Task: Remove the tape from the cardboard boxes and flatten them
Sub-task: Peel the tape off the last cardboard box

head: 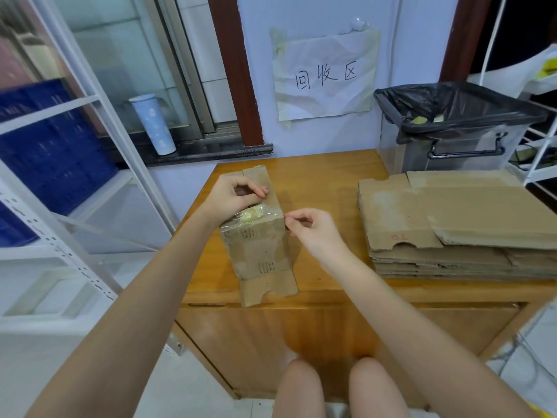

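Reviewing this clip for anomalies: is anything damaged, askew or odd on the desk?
Only expected wear. The box being worked on has scuffed, torn paper where tape was, with a crumpled wad of clear tape clinging to its top. The flattened stack sits slightly uneven.

Wooden surface [325, 188] with a glossy top, small cardboard box [259, 236] standing at its 9 o'clock side, stack of flattened cardboard [452, 224] at 3 o'clock, bin lined with a black bag [452, 128] at 1 o'clock
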Demonstrator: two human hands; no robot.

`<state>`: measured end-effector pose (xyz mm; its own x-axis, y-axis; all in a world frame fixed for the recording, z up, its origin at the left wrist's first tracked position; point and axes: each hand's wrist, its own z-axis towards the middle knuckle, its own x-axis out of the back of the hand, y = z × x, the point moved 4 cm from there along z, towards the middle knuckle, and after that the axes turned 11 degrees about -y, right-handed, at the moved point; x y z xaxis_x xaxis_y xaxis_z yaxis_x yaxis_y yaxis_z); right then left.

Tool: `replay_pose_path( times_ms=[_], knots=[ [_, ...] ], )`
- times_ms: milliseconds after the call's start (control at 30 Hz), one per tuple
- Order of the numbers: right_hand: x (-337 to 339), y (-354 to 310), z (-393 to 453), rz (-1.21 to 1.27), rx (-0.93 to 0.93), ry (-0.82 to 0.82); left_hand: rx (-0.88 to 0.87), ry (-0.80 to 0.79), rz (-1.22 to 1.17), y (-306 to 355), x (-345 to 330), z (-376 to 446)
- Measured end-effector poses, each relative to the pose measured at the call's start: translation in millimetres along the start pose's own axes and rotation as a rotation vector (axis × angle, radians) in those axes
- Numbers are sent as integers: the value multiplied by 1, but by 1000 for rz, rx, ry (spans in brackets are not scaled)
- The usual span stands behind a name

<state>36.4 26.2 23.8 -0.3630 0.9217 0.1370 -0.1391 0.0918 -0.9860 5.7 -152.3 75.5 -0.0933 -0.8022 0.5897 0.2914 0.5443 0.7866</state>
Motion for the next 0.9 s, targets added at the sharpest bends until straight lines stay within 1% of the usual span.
replay_pose_path(
  times_ms=[200,333,533,700,900],
  knots=[
    [2,-2,9,-47,-50,-51,11,4,-10,-1,1,1],
    [6,-9,8,-55,-35,-63,21,8,-15,-2,2,3],
    [13,-10,5,-22,-35,-18,18,20,-45,-1,-5,5],
    [21,-20,4,-51,-12,-27,41,26,-55,1,-9,7],
    [28,-20,-3,-88,49,37,103,123,-13,3,-15,12]
  ],
)
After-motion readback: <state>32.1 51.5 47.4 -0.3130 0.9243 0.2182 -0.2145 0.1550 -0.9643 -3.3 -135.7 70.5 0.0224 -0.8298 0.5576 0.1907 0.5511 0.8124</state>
